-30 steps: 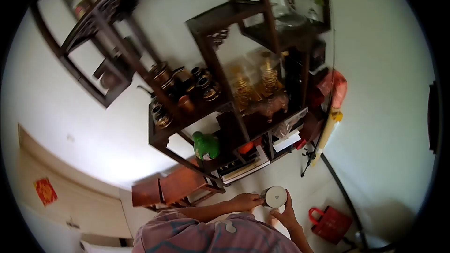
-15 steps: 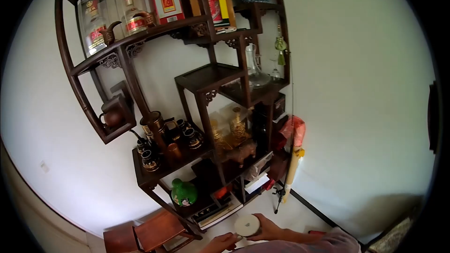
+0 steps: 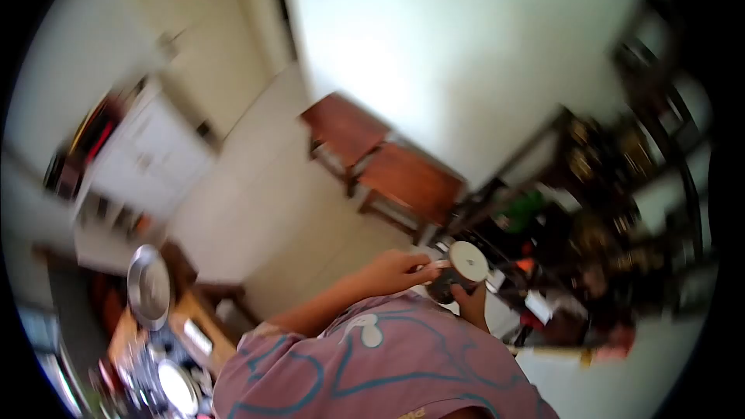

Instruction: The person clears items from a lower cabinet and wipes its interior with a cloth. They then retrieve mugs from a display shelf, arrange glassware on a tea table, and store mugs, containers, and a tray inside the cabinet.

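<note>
What looks like a mug (image 3: 469, 261) is tipped so that its round cream base, with a small dark mark in the middle, faces me. Its side is dark and patterned. My right hand (image 3: 473, 306) grips the mug from below and the right, thumb across the dark side. At the other side, the fingers of my left hand (image 3: 405, 270) are closed on a pale part that seems to be the handle. Blur hides the exact finger contact.
Two reddish-brown wooden stools (image 3: 411, 182) stand by the wall. The dark display shelf (image 3: 543, 217) with ornaments is at right. A white cabinet (image 3: 155, 151) and a door (image 3: 209, 62) are at left. At lower left, a cluttered wooden table (image 3: 128, 334) carries a metal bowl (image 3: 149, 287).
My view has swung left, away from the shelf, towards the stools, cabinet and table. The mug stays in my hands, with more of its dark side visible.
</note>
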The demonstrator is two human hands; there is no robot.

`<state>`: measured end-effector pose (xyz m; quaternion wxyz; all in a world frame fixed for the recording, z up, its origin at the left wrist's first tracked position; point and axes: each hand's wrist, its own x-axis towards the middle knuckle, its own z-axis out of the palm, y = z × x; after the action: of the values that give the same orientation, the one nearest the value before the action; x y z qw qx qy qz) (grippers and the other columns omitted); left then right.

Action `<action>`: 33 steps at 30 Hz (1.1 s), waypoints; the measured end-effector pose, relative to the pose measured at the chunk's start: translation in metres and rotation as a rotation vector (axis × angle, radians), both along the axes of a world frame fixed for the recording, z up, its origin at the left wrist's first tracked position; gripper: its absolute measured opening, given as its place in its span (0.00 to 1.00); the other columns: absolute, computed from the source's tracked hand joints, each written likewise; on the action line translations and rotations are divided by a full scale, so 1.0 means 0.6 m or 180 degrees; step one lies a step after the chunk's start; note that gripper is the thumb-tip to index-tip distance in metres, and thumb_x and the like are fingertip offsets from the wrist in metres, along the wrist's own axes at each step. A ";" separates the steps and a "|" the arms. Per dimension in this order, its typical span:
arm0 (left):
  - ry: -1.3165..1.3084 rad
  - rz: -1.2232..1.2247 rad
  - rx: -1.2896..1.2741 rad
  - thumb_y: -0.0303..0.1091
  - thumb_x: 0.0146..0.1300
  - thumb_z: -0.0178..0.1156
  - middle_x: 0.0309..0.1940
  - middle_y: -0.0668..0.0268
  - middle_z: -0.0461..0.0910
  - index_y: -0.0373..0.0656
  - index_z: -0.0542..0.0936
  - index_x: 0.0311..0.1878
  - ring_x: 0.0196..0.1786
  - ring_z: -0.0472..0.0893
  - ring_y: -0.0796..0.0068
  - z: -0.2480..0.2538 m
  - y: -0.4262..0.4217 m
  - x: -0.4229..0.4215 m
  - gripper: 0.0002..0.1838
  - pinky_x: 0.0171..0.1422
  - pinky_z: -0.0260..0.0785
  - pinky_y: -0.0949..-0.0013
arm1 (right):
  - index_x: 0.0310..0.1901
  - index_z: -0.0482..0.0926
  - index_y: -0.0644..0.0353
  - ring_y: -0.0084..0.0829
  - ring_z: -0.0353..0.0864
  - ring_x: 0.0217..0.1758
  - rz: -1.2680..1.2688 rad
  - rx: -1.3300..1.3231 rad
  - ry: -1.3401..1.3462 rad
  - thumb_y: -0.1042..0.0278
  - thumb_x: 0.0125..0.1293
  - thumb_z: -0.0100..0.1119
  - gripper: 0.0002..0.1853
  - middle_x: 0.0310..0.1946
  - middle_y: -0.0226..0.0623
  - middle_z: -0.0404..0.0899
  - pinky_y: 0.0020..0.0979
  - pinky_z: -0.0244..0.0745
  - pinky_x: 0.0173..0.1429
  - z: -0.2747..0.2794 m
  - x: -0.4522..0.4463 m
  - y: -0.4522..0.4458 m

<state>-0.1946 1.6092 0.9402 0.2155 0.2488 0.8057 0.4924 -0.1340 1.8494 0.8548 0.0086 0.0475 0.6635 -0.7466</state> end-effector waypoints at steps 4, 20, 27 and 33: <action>0.0625 0.0808 0.0228 0.54 0.70 0.55 0.33 0.59 0.74 0.44 0.81 0.44 0.35 0.76 0.62 -0.038 -0.166 0.002 0.21 0.42 0.69 0.60 | 0.66 0.60 0.65 0.34 0.72 0.61 0.0649 0.0295 0.0195 0.63 0.51 0.74 0.43 0.59 0.42 0.70 0.35 0.67 0.65 -0.012 -0.087 -0.136; -0.1517 0.3089 0.1854 0.54 0.76 0.46 0.27 0.74 0.72 0.43 0.77 0.38 0.30 0.67 0.83 -0.091 -0.532 -0.034 0.24 0.35 0.63 0.75 | 0.67 0.58 0.63 0.33 0.72 0.62 0.3924 0.0621 0.0207 0.69 0.45 0.78 0.48 0.59 0.40 0.71 0.37 0.67 0.67 -0.029 -0.453 -0.658; -0.1485 0.4534 0.1574 0.52 0.75 0.49 0.27 0.73 0.72 0.43 0.82 0.48 0.31 0.68 0.82 -0.092 -0.720 -0.150 0.22 0.37 0.65 0.75 | 0.68 0.59 0.67 0.39 0.72 0.65 0.4626 0.0972 0.0958 0.65 0.59 0.71 0.41 0.62 0.46 0.69 0.39 0.66 0.68 0.025 -0.599 -0.965; -0.0947 0.5975 0.1647 0.50 0.73 0.54 0.26 0.65 0.78 0.38 0.81 0.43 0.30 0.76 0.74 -0.074 -0.857 -0.191 0.21 0.39 0.71 0.67 | 0.70 0.57 0.67 0.33 0.73 0.60 0.5830 0.1009 -0.0481 0.47 0.70 0.58 0.38 0.60 0.42 0.69 0.33 0.75 0.57 0.054 -0.658 -1.261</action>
<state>-0.3093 1.0950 0.8957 -0.2249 -0.5170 0.5083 0.6510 -0.5291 1.0928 0.8873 0.6307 -0.4452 0.5342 -0.3444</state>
